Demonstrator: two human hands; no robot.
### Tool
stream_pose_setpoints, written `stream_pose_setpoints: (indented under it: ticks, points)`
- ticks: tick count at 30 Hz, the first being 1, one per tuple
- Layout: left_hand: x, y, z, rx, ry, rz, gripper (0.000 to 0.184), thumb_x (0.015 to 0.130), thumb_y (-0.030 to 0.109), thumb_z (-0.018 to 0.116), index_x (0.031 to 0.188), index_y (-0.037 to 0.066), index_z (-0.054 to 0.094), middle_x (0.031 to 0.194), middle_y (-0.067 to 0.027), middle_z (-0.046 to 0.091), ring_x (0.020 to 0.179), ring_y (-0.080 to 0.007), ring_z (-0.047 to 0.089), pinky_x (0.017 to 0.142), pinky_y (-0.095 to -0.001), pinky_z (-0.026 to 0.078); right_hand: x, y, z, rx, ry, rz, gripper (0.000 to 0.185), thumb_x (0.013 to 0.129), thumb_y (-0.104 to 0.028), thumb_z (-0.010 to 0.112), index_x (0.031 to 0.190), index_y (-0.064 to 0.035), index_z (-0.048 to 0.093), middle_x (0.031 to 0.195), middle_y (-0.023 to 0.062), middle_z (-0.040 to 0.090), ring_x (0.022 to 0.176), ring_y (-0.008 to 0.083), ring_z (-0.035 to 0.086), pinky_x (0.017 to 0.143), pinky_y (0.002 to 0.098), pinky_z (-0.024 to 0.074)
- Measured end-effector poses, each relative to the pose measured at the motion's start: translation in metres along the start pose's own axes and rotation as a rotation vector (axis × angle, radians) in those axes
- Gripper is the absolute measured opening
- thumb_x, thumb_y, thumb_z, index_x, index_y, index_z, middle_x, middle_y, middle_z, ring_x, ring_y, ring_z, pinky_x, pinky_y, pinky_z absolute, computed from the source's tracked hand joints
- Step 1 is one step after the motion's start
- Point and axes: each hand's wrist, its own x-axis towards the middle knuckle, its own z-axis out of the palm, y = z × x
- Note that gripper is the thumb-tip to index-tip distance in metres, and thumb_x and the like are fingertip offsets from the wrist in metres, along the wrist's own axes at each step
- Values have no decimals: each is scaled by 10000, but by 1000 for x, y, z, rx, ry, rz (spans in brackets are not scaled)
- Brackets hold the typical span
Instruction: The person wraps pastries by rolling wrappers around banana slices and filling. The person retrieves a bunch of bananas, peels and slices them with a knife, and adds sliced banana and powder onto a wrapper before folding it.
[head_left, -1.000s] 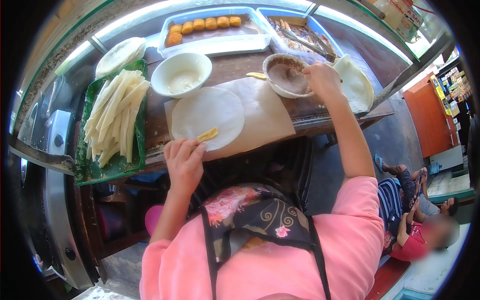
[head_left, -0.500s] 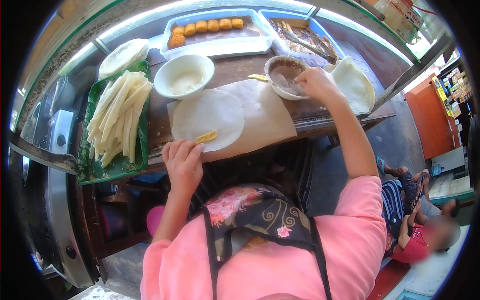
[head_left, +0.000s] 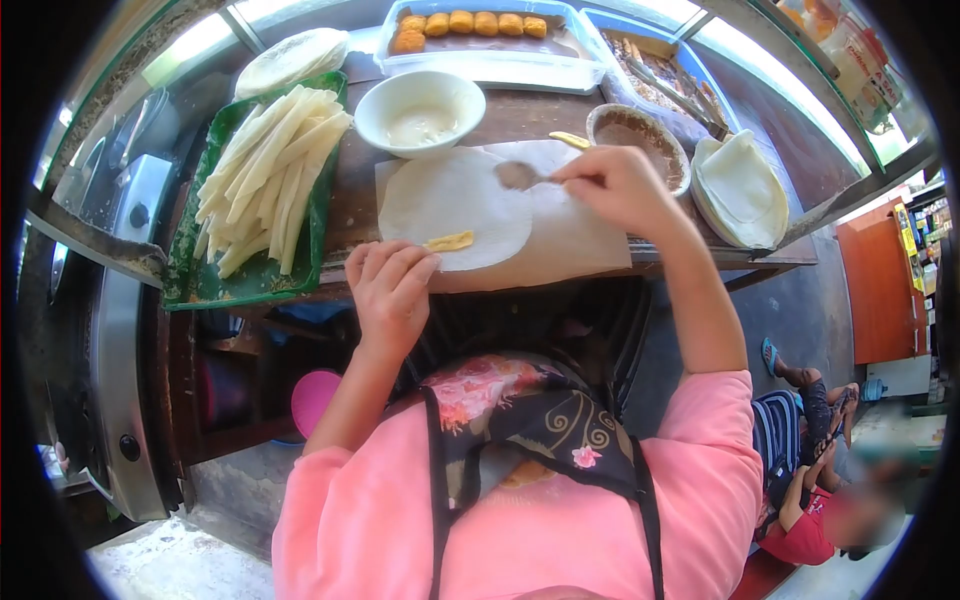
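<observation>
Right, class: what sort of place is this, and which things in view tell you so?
Probably a small snack stall: a framed glass case encloses the worktop, golden rolls sit in a plastic tub, and the right hand holds a spoon near a thin round wrapper.

pink top [head_left: 360, 520] w/ blk floral apron [head_left: 592, 438], thin blk straps [head_left: 438, 500].

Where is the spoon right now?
In the head view, the spoon is held in the right hand, just right of the picture's centre, over the right edge of the round white wrapper.
</observation>
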Motion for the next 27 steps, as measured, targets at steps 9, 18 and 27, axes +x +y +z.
stream_pose_setpoints:
  ticks: [9,18,27]
  points:
    - [6,-1,-1,-11,-6,24,250,684,-2,684,913,98,695,902,-28,687,909,-220,651,877,-411,415,-7,-36,59,-381,88,-428,124,811,-112,691,905,-89,769,824,80,674,774,318,656,701,419,525]
    - [12,-8,13,-102,23,-117,178,743,-29,664,883,78,638,877,-47,663,881,-255,636,878,-408,415,-16,1,5,107,9,13,192,824,-59,655,980,-30,764,762,93,639,690,189,619,656,316,482]
    - [33,-7,5,-58,-140,-75,175,728,-22,687,879,65,689,946,-55,650,984,-264,606,910,-435,391,-43,63,-49,-649,501,166,184,838,-48,634,963,-50,769,979,133,712,924,327,672,830,411,520]
